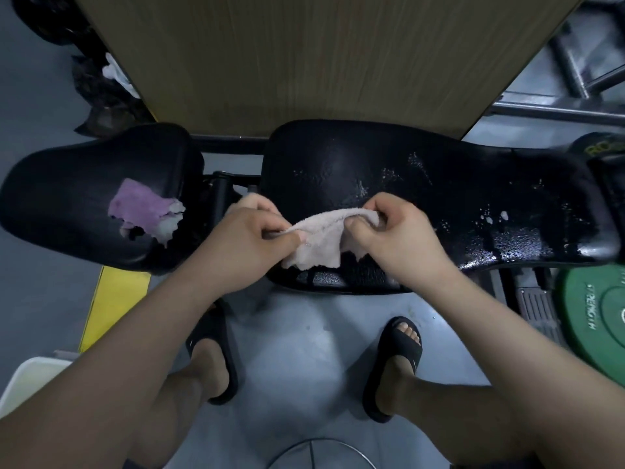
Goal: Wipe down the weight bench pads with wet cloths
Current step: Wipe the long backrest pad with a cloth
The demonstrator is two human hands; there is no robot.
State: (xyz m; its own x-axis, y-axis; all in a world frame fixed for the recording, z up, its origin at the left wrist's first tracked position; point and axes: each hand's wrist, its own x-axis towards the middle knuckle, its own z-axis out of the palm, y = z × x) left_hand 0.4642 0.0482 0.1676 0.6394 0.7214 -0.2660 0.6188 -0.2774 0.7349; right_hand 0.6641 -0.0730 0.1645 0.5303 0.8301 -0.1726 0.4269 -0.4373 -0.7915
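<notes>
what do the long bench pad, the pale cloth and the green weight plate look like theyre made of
Bench pad: looks like black vinyl or faux leather, glossy with a fine grain; water sits on it in beads.
Cloth: soft terry or microfibre, matte and fuzzy, with ragged edges.
Green plate: probably rubber or rubber-coated, with a dull finish and pale lettering; hard to be sure.

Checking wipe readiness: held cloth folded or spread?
Spread, rumpled: left hand and right hand pinch the cloth along its top; rest hangs.
</notes>
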